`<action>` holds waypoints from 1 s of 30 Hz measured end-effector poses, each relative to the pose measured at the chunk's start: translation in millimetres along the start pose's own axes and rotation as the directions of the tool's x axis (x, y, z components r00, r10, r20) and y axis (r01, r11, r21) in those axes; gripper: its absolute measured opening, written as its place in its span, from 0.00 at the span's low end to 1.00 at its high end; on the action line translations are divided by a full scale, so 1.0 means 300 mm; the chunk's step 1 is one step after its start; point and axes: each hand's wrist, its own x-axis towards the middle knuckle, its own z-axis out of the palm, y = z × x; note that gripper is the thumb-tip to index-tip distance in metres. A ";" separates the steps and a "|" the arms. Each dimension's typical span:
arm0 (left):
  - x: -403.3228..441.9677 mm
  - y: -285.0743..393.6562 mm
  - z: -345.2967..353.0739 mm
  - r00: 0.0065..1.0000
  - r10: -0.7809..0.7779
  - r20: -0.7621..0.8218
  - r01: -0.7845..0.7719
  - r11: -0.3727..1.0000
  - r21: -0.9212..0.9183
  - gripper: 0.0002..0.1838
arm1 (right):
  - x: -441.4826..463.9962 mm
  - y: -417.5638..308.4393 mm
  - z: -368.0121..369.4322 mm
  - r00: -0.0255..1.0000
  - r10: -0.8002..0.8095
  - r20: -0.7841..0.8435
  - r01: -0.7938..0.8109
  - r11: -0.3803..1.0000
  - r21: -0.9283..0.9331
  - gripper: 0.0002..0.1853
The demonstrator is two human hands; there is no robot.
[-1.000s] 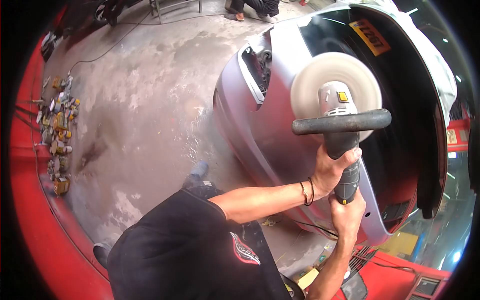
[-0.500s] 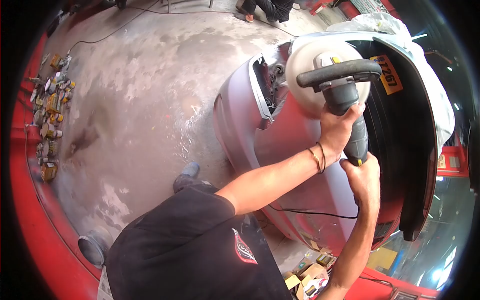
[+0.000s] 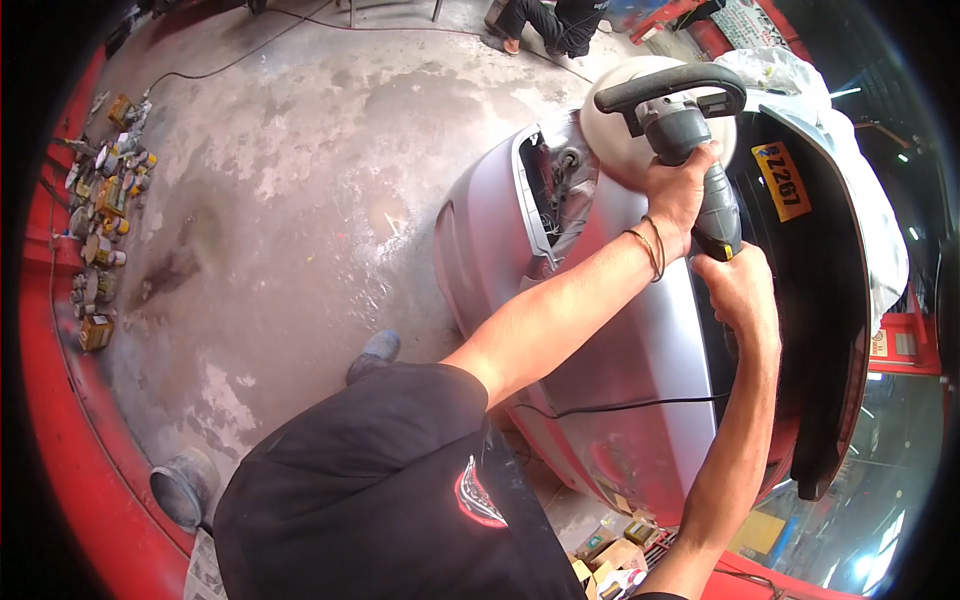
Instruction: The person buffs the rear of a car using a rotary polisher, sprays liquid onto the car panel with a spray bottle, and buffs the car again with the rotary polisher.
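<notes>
Polisher (image 3: 676,133) stands over the upper end of a car (image 3: 655,340), its pad (image 3: 610,150) between the lamp opening (image 3: 538,180) and the dark recess beside the licence plate (image 3: 782,182). Contact between pad and panel cannot be confirmed. Grip: left hand (image 3: 680,195) wrapped around the polisher's body below the bow handle (image 3: 680,80); right hand (image 3: 745,285) wrapped around its rear end, near the recess edge. Clearance: concrete floor (image 3: 280,220) extends from the car's left edge to a row of cans (image 3: 105,215) along the red border (image 3: 40,330).

Count: 1 polisher, 1 pad, 1 bow handle, 1 licence plate, 1 cable (image 3: 640,404) across the panel, 2 bracelets (image 3: 655,245) at the left wrist, 1 bucket (image 3: 180,490), 1 co-worker (image 3: 575,25) low at the floor's far side.

Materials: pad round and pale; bow handle black and curved; panel smooth, silver-grey, reflective; floor blotched; plastic film (image 3: 880,240) wrinkled and translucent.
</notes>
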 end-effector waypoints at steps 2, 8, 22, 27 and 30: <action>-0.003 0.002 -0.005 1.000 0.014 -0.001 -0.014 1.000 0.020 0.19 | -0.007 -0.003 0.002 1.000 0.001 -0.003 -0.001 1.000 -0.004 0.24; -0.259 -0.059 -0.014 0.999 -0.040 -0.018 0.042 0.993 0.109 0.24 | -0.197 0.143 0.005 0.999 -0.035 -0.013 0.035 0.999 0.024 0.22; -0.335 -0.220 0.045 0.928 -0.254 0.274 0.276 0.960 -0.042 0.28 | -0.286 0.330 0.018 0.982 0.140 -0.127 -0.118 0.979 0.168 0.22; -0.103 -0.137 0.027 0.927 -0.203 0.315 0.211 0.978 0.009 0.26 | -0.126 0.171 0.020 0.990 0.059 -0.126 -0.044 0.992 0.119 0.25; 0.025 -0.087 -0.001 0.938 -0.205 0.280 0.213 0.977 0.003 0.26 | -0.051 0.065 0.038 0.994 0.091 -0.060 -0.082 0.988 0.131 0.23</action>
